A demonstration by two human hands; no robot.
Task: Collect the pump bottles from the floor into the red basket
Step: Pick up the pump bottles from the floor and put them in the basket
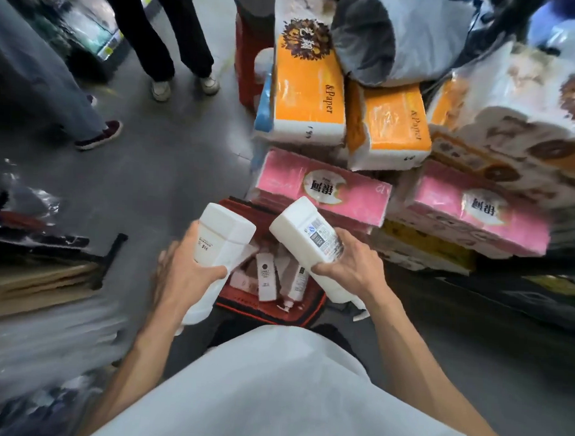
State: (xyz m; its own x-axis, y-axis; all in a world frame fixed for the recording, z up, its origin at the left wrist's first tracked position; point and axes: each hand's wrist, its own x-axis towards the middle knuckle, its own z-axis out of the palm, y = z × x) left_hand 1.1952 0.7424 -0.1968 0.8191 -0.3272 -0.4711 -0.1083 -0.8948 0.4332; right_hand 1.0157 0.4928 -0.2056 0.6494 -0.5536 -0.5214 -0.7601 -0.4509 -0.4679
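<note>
Your left hand (pixel 183 273) grips the left bottle (pixel 223 238); your right hand (pixel 346 268) grips the right bottle (pixel 308 241). Both bottles tilt base-up and away from you, above the basket (pixel 270 310). It sits on the floor (pixel 170 168) directly below, equally near both hands. Bottles lie inside it; packs (pixel 323 189) crowd its far side.

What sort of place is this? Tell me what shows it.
Likely a shop or its stockroom: orange tissue packs and pink tissue packs stand stacked in plastic wrap, and a red basket on the floor holds pump bottles.
</note>
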